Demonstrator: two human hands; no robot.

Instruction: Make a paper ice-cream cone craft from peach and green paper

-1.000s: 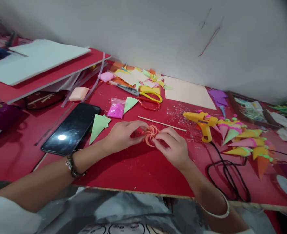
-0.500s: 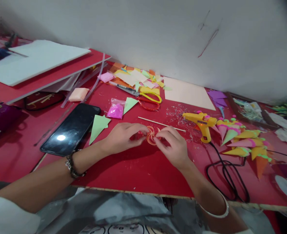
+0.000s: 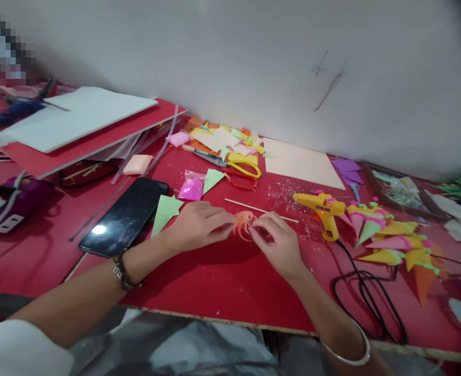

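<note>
Between my two hands is a small orange piece of thin curled strips point(image 3: 243, 226), blurred, its exact kind not clear. My left hand point(image 3: 199, 225) closes thumb and fingers on its left edge. On the other side my right hand point(image 3: 279, 244) pinches its right edge. Just beyond the fingers lies a thin wooden stick point(image 3: 263, 210). A green paper triangle point(image 3: 163, 214) sits beside my left wrist, and a yellow hot glue gun point(image 3: 324, 209) lies to the right of my right hand.
Scissors point(image 3: 244, 171) and paper scraps point(image 3: 218, 138) lie toward the wall. A black phone point(image 3: 126, 216), a pink clay packet point(image 3: 191, 187) and white boards point(image 3: 85, 117) are on the left. Paper cones point(image 3: 394, 243) and a looped black cable point(image 3: 365, 300) are on the right.
The view has tilted up slightly, so the table sits lower in the picture. The orange piece has turned in my fingers, its curls now bunched. Both hands stay on it.
</note>
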